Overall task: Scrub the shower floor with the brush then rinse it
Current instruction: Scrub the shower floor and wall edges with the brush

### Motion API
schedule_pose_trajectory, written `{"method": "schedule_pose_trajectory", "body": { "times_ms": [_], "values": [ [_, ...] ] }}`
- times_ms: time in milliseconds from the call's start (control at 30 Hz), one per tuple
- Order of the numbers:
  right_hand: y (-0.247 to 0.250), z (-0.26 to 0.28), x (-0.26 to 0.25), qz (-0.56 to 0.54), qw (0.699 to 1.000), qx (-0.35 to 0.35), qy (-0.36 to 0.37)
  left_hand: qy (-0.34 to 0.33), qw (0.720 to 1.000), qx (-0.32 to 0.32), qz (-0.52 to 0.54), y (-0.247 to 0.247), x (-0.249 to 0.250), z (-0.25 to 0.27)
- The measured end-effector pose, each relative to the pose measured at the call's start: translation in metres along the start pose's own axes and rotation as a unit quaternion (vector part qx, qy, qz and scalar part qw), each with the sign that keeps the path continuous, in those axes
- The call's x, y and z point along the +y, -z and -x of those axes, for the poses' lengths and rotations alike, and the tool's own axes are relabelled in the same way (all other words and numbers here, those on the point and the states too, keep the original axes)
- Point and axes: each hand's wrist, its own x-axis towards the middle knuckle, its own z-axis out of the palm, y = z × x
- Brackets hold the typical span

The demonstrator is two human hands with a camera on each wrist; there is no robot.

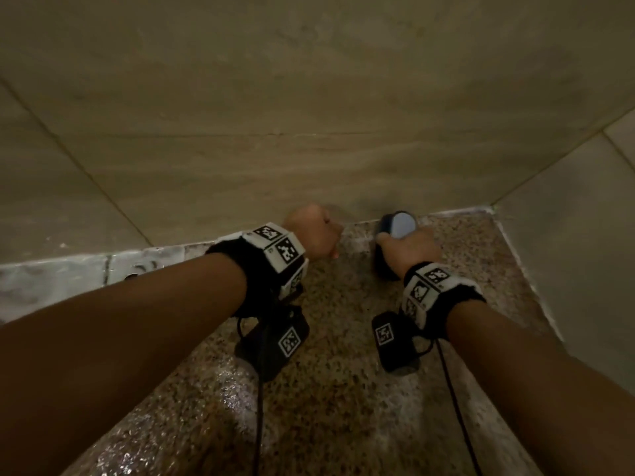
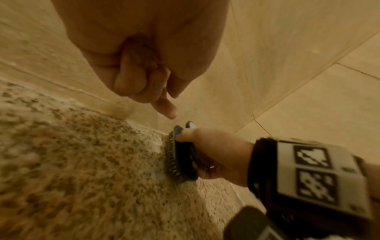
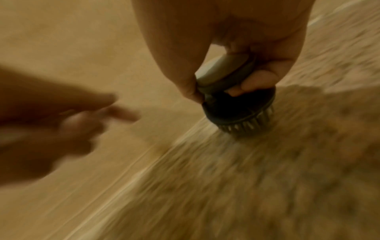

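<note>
A round black scrub brush with a pale grey top stands bristles-down on the speckled granite shower floor, close to the back wall. My right hand grips its knob from above; the left wrist view shows the right hand and the brush side-on, bristles pressed to the floor. In the right wrist view, fingers wrap the brush. My left hand hovers just left of it, curled into a fist and holding nothing; the left wrist view shows this hand with one finger sticking out.
Beige tiled walls close in at the back and on the right, meeting at a corner just right of the brush. A pale curb runs along the left. The floor shines wet near the bottom left.
</note>
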Motion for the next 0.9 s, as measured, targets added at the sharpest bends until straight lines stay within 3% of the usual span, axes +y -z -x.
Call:
{"method": "schedule_pose_trajectory", "body": {
  "times_ms": [133, 333, 500, 667, 767, 900],
  "values": [
    [0.005, -0.033, 0.005, 0.063, 0.998, 0.012, -0.003, -0.012, 0.998, 0.015, -0.056, 0.003, -0.009, 0.005],
    [-0.026, -0.023, -0.017, 0.072, 0.997, 0.016, 0.004, 0.016, 0.998, 0.034, -0.054, 0.019, -0.029, 0.002],
    [-0.08, 0.027, -0.051, 0.086, 0.991, -0.034, 0.097, 0.022, 0.995, 0.059, -0.075, 0.026, -0.041, 0.008],
    [-0.125, 0.09, -0.099, 0.216, 0.932, -0.114, 0.269, 0.058, 0.992, 0.067, -0.088, 0.047, -0.072, 0.023],
    [-0.138, 0.12, -0.118, 0.192, 0.916, -0.136, 0.325, 0.08, 0.987, 0.084, -0.115, 0.073, -0.097, 0.043],
    [-0.163, 0.156, -0.139, 0.088, 0.921, -0.199, 0.322, 0.124, 0.977, 0.114, -0.133, 0.105, -0.123, 0.068]
  ]
}}
